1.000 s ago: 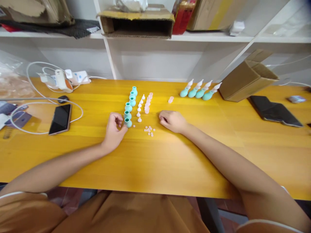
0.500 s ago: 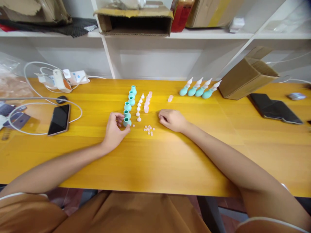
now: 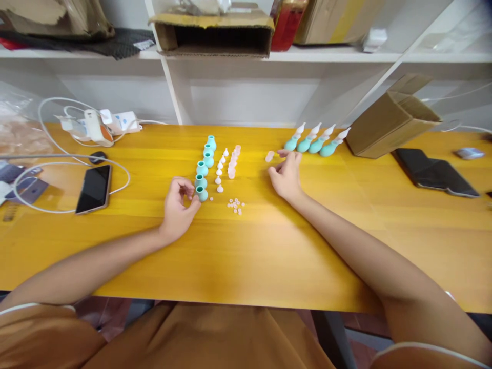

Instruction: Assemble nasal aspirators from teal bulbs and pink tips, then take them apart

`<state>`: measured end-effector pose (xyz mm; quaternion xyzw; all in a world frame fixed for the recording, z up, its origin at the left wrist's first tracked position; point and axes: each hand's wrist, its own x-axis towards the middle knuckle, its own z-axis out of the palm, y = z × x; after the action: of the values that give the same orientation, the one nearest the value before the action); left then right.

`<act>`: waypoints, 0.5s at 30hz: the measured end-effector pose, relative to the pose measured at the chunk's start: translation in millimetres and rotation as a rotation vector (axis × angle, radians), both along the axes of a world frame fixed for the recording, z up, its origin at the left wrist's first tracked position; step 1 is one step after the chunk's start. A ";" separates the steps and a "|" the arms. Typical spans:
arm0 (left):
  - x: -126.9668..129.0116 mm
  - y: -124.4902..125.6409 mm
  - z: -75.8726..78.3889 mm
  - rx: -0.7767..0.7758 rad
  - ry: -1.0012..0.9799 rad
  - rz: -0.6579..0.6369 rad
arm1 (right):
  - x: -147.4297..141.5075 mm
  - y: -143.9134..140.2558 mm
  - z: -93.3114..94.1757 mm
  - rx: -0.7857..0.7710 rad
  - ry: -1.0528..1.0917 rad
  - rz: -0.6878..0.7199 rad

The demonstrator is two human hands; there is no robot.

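A row of several teal rubber bulbs (image 3: 202,168) with open necks stands on the table. My left hand (image 3: 179,207) is beside the nearest bulb, thumb and fingers apart, holding nothing. Right of the bulbs run a row of small white pointed tips (image 3: 219,172) and a row of pink translucent connectors (image 3: 232,165). Small pink rings (image 3: 236,205) lie scattered in front of them. My right hand (image 3: 287,176) reaches over the table with thumb and fingers apart. A single pink connector (image 3: 269,156) lies just left of its fingertips.
Several assembled teal bulbs with clear nozzles (image 3: 315,145) stand at the back right, beside a cardboard box (image 3: 384,123). A phone (image 3: 94,189), white cables and a power strip (image 3: 125,122) occupy the left. A black folded case (image 3: 434,171) lies far right. Shelves rise behind the table.
My right hand has moved forward and to the right, its curled fingers now spread near the single pink connector. My left hand has drawn slightly left, away from the nearest teal bulb.
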<state>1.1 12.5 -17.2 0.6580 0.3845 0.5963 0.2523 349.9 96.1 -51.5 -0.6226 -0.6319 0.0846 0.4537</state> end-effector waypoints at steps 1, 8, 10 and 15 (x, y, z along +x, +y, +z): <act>0.2 -0.8 1.9 0.028 -0.005 -0.018 | 0.6 0.7 -1.4 0.004 0.012 0.006; -0.5 -7.8 13.7 0.142 0.083 -0.158 | -7.1 -9.2 2.3 0.067 -0.056 0.137; -1.4 -10.9 15.2 0.175 0.123 -0.184 | -4.1 -5.9 0.1 0.052 -0.039 0.090; -3.9 -18.4 16.6 0.255 0.218 -0.265 | 15.5 14.6 -10.1 0.018 -0.015 0.003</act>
<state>-2.7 -5.8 -0.6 0.7901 0.2410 0.5269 0.2000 365.4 110.7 -61.6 -0.6185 -0.6369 0.0749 0.4542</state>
